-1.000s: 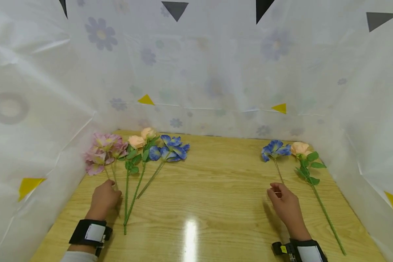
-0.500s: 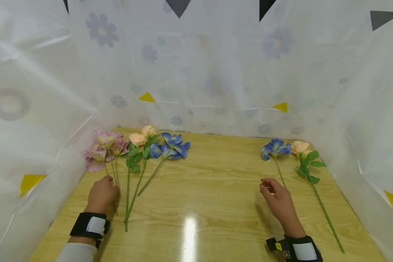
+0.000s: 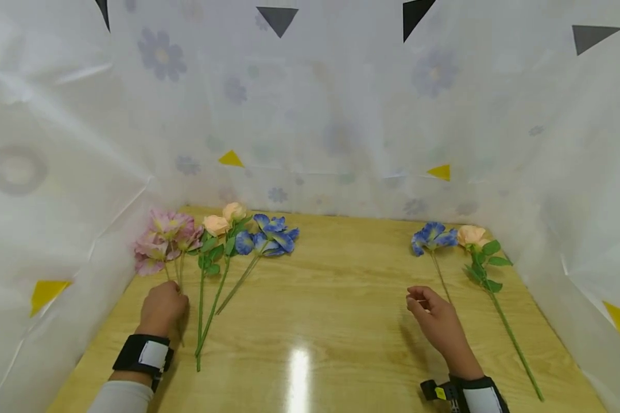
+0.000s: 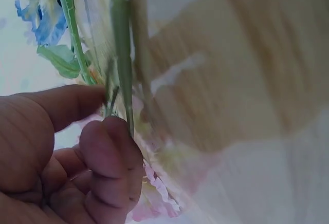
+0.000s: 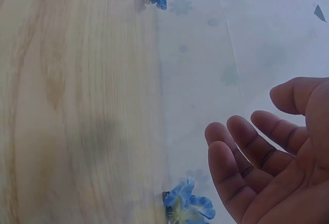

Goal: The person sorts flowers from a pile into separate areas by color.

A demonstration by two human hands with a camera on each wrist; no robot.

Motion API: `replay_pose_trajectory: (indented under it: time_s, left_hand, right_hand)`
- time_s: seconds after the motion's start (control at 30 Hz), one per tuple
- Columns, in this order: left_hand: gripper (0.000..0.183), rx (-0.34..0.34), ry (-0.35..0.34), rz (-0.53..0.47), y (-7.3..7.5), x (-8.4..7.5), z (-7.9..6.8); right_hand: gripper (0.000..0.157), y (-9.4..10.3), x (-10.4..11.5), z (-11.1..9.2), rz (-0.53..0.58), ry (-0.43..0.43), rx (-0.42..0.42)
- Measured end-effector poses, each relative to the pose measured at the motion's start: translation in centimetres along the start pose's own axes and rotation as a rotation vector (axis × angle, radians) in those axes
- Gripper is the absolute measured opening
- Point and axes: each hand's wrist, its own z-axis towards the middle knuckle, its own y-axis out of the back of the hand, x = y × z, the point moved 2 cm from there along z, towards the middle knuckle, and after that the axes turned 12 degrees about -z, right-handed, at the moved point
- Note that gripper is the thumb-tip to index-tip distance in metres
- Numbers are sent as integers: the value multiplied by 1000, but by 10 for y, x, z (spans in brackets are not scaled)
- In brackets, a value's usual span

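In the head view, my left hand (image 3: 162, 308) is over the stems of several pink artificial flowers (image 3: 167, 229) on the left of the table. The left wrist view shows its thumb and curled fingers pinching a thin green stem (image 4: 111, 98), with pink petals (image 4: 154, 201) beyond. My right hand (image 3: 438, 321) hovers at the right, fingers loosely curled and holding nothing. Near it lies a blue flower (image 3: 434, 236), its thin stem running behind the hand. A peach rose (image 3: 472, 235) with green leaves lies further right.
Two peach roses (image 3: 216, 225) and blue flowers (image 3: 271, 235) lie right of the pink ones on the wooden table (image 3: 341, 298). A white patterned sheet (image 3: 310, 115) walls the back and both sides. Black straps with small cameras circle both wrists.
My right hand has shifted a little to the left, away from the blue flower's stem. The left hand stays at the pink flowers' stems with only a slight shift. The flowers lie as before.
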Motion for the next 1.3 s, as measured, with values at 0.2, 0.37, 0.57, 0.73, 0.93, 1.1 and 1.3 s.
replay_pose_trajectory:
  time_s: [0.2,0.37,0.57,0.73,0.93,1.1,1.3]
  left_hand:
    - [12,-18,7,-36,3,6,-10]
    - [42,-10,-11,-67,8,3,-14]
    - [48,27,7,-122,15,-3,-16]
    - [48,36,35,-229,20,-11,-21]
    - [43,12,-63,-423,12,-43,-26]
    - [38,20,-165,-514,-16,-82,-40]
    - [32,55,-255,-660,-66,-126,-66]
  right_hand:
    - [40,-5,0,-5,-2,-29,20]
    - [40,-7,1,-6,0,-12,3]
    - [40,-8,3,-5,13,12,-2]
    - [40,-10,8,-4,59,0,17]
    - [36,-21,23,1,127,18,8]
    - [30,-38,44,4,218,26,-27]
    - [21,-68,81,5,399,13,27]
